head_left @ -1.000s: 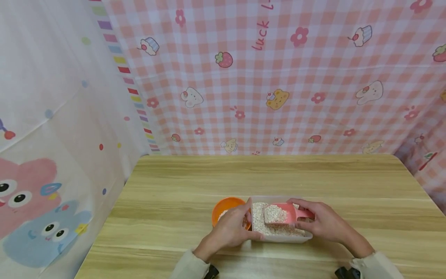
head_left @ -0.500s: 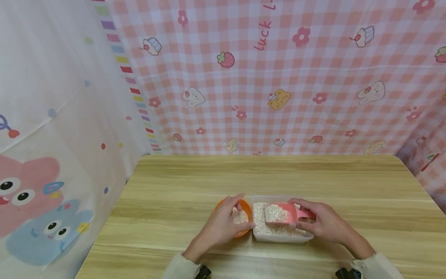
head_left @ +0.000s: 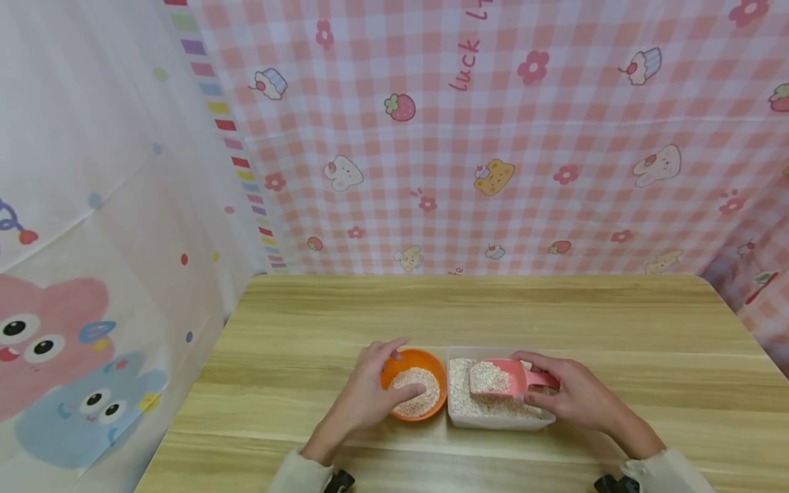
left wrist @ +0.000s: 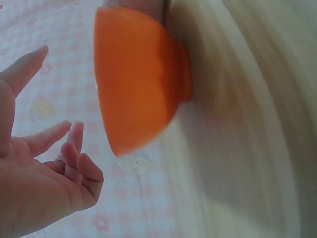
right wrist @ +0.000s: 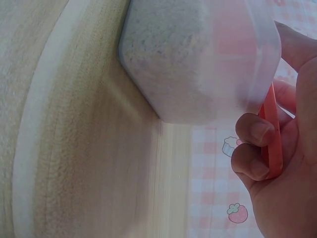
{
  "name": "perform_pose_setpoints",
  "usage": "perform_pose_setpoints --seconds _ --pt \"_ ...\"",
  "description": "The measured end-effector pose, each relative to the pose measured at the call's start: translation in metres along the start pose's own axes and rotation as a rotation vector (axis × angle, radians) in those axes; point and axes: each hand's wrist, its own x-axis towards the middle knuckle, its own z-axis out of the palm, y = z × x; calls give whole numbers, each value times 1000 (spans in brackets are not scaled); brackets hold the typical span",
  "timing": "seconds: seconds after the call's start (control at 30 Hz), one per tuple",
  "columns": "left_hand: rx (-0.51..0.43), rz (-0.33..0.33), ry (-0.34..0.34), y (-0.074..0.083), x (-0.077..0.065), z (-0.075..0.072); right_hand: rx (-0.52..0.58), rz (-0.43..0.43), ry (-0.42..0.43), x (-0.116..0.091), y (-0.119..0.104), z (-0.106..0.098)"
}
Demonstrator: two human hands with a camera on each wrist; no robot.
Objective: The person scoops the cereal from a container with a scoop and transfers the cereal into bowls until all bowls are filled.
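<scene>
My right hand [head_left: 570, 389] grips the handle of a pink scoop [head_left: 518, 378], fingers curled round it in the right wrist view. Oat flakes [head_left: 490, 378] fill the scoop's bowl, which lies over a translucent tub [head_left: 493, 421] of more flakes. To the left, an orange bowl [head_left: 436, 366] stands beside the tub with flakes [head_left: 416, 394] inside. My left hand [head_left: 364, 390] is at the bowl's left side, thumb reaching over its opening in the head view. In the left wrist view that hand [left wrist: 44, 178] is apart from the bowl [left wrist: 136, 82], its fingers loosely bent and holding nothing.
Bowl and tub stand on a wooden table [head_left: 296, 315] toward its near side. A pink checked curtain [head_left: 444, 137] hangs behind the table, and a white printed sheet [head_left: 123, 239] hangs along the left.
My left hand has left the tub's left edge and moved left across the orange bowl to its far left side, uncovering the flakes. The right hand and scoop stay nearly still.
</scene>
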Motion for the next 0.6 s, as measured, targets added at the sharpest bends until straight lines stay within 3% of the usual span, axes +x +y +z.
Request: perform_pose_setpoints --seconds 0.17,0.33,0.6 --pt "4 -39 5 -11 -3 -6 -4 4 3 0 0 0" --pt "5 -34 -16 -23 -4 -9 -5 8 4 -1 0 0" --pt "12 -71 -146 -34 -4 -8 2 5 3 0 0 0"
